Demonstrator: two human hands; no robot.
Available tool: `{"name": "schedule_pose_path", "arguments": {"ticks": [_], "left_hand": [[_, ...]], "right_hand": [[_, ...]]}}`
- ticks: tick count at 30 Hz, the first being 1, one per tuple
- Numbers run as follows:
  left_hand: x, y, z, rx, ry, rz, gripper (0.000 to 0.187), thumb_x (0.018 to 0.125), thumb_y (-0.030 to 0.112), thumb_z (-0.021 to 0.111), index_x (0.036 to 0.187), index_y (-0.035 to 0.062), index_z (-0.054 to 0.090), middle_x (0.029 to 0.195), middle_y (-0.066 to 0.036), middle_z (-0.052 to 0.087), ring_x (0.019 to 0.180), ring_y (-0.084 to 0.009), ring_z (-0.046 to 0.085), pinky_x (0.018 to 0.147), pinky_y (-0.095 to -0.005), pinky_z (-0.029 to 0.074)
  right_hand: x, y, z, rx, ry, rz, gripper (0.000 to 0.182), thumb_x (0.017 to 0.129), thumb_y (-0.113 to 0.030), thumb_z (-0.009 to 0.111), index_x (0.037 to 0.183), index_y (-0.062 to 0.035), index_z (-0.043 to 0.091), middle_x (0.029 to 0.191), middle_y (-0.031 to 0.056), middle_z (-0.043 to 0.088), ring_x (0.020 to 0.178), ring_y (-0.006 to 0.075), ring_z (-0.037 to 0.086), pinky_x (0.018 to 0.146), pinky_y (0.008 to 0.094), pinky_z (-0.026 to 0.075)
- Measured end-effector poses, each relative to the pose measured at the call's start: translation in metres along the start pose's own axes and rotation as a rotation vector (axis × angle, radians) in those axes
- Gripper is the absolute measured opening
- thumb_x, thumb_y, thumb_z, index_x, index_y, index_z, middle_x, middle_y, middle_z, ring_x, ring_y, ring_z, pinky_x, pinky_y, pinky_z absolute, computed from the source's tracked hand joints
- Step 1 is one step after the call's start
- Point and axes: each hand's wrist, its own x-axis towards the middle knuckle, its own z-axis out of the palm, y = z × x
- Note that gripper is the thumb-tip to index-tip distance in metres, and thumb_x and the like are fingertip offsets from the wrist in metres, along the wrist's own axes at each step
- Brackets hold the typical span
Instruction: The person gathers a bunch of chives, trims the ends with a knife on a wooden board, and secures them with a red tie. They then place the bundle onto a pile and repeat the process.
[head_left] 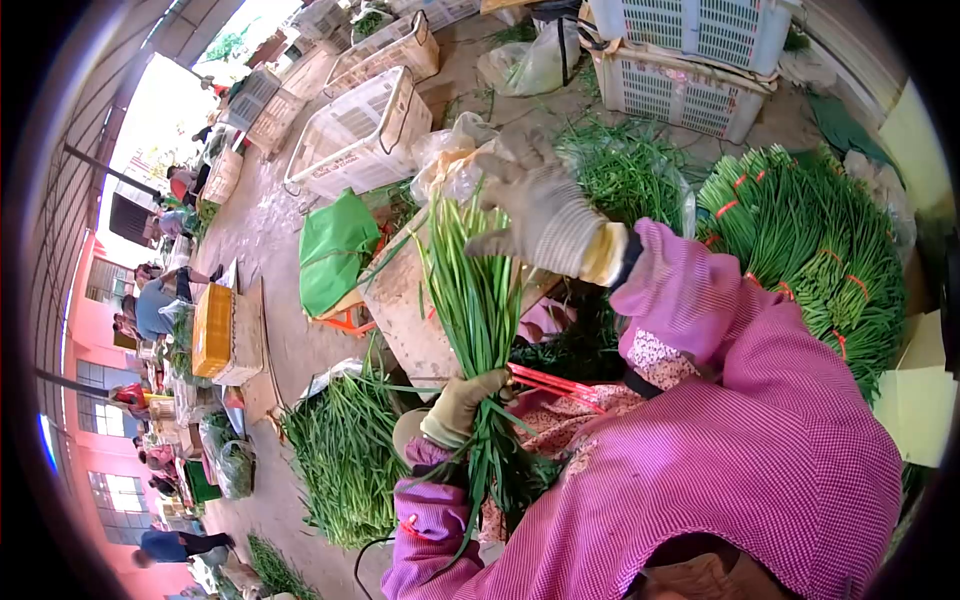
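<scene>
My left hand (465,408), in a pale work glove, is wrapped round the lower, leafy part of a bunch of garlic chives (470,310). The bunch stands roughly upright, pale stem ends at the top and dark leaves hanging below the fist. My right hand (535,205), gloved and smeared by motion, is beside the pale ends with its fingers spread. Nothing shows in it. Red ties (555,385) lie over my lap, close to the left hand. Behind the bunch is a worn board (400,325).
Loose chives (345,460) are heaped at the left, more greens (625,165) behind my right hand. Chive bunches with red ties (800,240) are piled at the right. White crates (360,135), a green bundle (335,255) and a yellow box (212,330) stand around. Other people work far left.
</scene>
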Motion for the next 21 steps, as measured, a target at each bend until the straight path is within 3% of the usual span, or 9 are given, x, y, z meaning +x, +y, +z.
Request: {"name": "schedule_pose_path", "arguments": {"ticks": [3, 5, 7, 9, 11, 15, 17, 20, 21], "left_hand": [[-0.013, 0.007, 0.02, 0.039, 0.11, 0.001, 0.021, 0.088, 0.019, 0.068, 0.098, 0.0013, 0.065, 0.079, -0.003, 0.065, 0.073, -0.0136, 0.062, 0.069, -0.0285, 0.05], [-0.02, 0.004, 0.024, 0.025, 0.143, -0.008, 0.02, 0.085, 0.016, 0.07, 0.098, 0.0021, 0.065, 0.078, -0.003, 0.065, 0.068, -0.0137, 0.061, 0.065, -0.0274, 0.049], [-0.025, -0.003, 0.021, 0.085, 0.167, -0.044, 0.024, 0.084, 0.017, 0.071, 0.103, 0.0021, 0.064, 0.079, -0.003, 0.065, 0.07, -0.0138, 0.061, 0.066, -0.0281, 0.049], [-0.033, -0.008, 0.022, 0.068, 0.201, -0.035, 0.028, 0.084, 0.016, 0.072, 0.108, 0.0024, 0.063, 0.083, -0.002, 0.065, 0.07, -0.0129, 0.06, 0.066, -0.0288, 0.049], [-0.045, -0.008, 0.025, 0.15, 0.247, -0.046, 0.03, 0.084, 0.013, 0.073, 0.11, 0.0025, 0.062, 0.086, -0.002, 0.064, 0.071, -0.012, 0.059, 0.066, -0.0286, 0.049], [-0.052, -0.011, 0.034, 0.168, 0.228, -0.019, 0.03, 0.085, 0.013, 0.073, 0.112, 0.0031, 0.062, 0.089, 0.002, 0.063, 0.077, -0.0089, 0.056, 0.071, -0.0254, 0.048], [-0.052, -0.01, 0.034, 0.188, 0.173, -0.105, 0.034, 0.085, 0.013, 0.074, 0.116, 0.0037, 0.062, 0.096, 0.003, 0.064, 0.084, -0.0074, 0.055, 0.077, -0.0249, 0.047], [-0.051, -0.012, 0.039, 0.202, 0.12, -0.095, 0.038, 0.085, 0.012, 0.075, 0.119, 0.0038, 0.061, 0.101, 0.004, 0.063, 0.089, -0.0071, 0.054, 0.082, -0.025, 0.046], [-0.052, -0.01, 0.041, 0.2, 0.11, -0.097, 0.039, 0.085, 0.012, 0.075, 0.12, 0.0037, 0.061, 0.101, 0.004, 0.063, 0.089, -0.0073, 0.054, 0.082, -0.0251, 0.046]], "right_hand": [[-0.005, -0.007, 0.025, -0.04, -0.232, 0.018, 0.047, 0.085, -0.052, 0.058, 0.111, -0.0141, 0.069, 0.139, 0.0085, 0.052, 0.136, 0.0373, 0.035, 0.116, 0.056, 0.015], [-0.016, -0.007, 0.04, 0.206, -0.301, 0.093, 0.025, 0.086, -0.036, 0.061, 0.089, -0.0127, 0.07, 0.13, 0.0081, 0.06, 0.132, 0.0402, 0.04, 0.111, 0.0583, 0.024], [-0.022, 0.0, 0.049, 0.539, -0.269, 0.221, 0.018, 0.085, -0.026, 0.062, 0.089, -0.0104, 0.069, 0.129, 0.0062, 0.062, 0.13, 0.0371, 0.043, 0.11, 0.0539, 0.029], [-0.019, 0.023, 0.035, 0.199, -0.293, 0.242, 0.02, 0.084, -0.026, 0.063, 0.093, -0.0099, 0.071, 0.131, 0.0083, 0.061, 0.132, 0.0357, 0.042, 0.109, 0.0511, 0.032], [-0.015, 0.061, 0.013, -0.059, -0.179, 0.29, 0.044, 0.088, -0.04, 0.059, 0.121, -0.0128, 0.065, 0.132, 0.0124, 0.058, 0.133, 0.029, 0.042, 0.113, 0.0441, 0.028], [-0.009, 0.071, -0.001, -0.255, -0.252, 0.345, 0.054, 0.086, -0.045, 0.063, 0.129, -0.0117, 0.06, 0.128, 0.0155, 0.061, 0.126, 0.0315, 0.051, 0.104, 0.0417, 0.039], [-0.004, 0.048, -0.009, 0.422, -0.54, 0.218, 0.052, 0.085, -0.038, 0.067, 0.127, -0.0081, 0.06, 0.128, 0.0201, 0.059, 0.12, 0.0379, 0.054, 0.103, 0.0437, 0.041], [-0.003, 0.021, -0.009, 0.596, -0.925, 0.04, 0.048, 0.083, -0.038, 0.068, 0.12, -0.0072, 0.064, 0.106, 0.0156, 0.069, 0.094, 0.0298, 0.066, 0.083, 0.038, 0.052], [-0.008, 0.023, -0.001, 0.6, -0.923, 0.045, 0.048, 0.083, -0.038, 0.068, 0.12, -0.0072, 0.064, 0.106, 0.0156, 0.069, 0.094, 0.0298, 0.066, 0.083, 0.038, 0.052]]}}
